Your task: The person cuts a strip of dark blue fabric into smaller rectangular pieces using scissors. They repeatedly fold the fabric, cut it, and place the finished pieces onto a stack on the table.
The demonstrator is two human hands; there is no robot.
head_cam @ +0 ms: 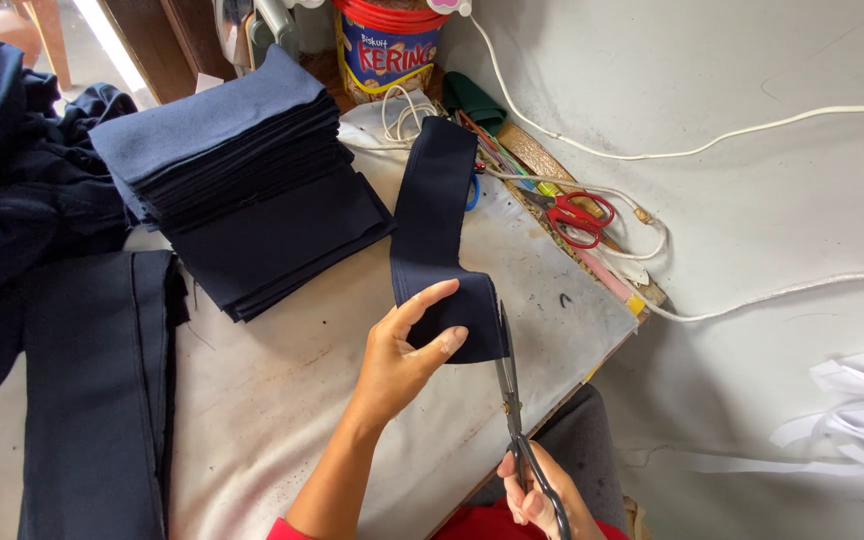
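Pinching a navy fabric strip [439,225] above the table [282,400], my left hand [402,355] lifts its end. My right hand [542,500] grips steel scissors [508,385], blades at its edge. I count two scissors, one red pair [577,217], and one cloth stack [242,180].

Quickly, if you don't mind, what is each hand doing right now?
Left hand: closed on the folded navy fabric strip, thumb on top.
Right hand: gripping the handles of the grey scissors, blades at the strip's edge.

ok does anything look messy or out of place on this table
The pile of dark navy fabric at the far left lies crumpled, unlike the neatly squared stack of navy cloth pieces beside it. White cords tangle over the red-handled scissors.
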